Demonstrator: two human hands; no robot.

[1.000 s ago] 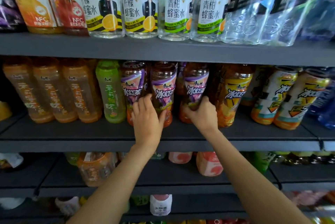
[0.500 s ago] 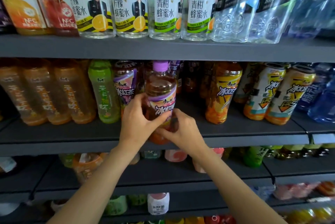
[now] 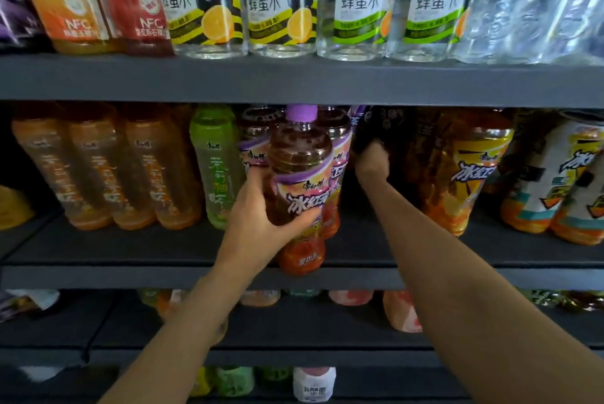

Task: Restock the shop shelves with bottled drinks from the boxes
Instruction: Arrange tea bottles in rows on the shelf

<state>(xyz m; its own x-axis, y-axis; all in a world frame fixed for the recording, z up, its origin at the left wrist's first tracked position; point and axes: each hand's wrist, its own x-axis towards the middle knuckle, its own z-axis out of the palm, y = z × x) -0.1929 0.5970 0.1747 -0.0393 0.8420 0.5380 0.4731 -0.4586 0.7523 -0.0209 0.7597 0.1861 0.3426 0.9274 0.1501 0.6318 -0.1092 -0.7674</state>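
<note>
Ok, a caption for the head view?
Left hand grips purple-capped iced tea bottle at shelf front; right hand reaches behind.

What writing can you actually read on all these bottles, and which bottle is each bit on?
"NFC": orange juice bottle and red juice bottle, top shelf.
"柠檬蜂蜜水": two yellow-striped clear bottles.
"青柑蜂蜜水": two green-striped clear bottles.
"冰红茶": purple-capped tea bottle in the left hand; also the yellow-labelled bottle.
Smaller print, lower-shelf labels: too blurred.
</note>
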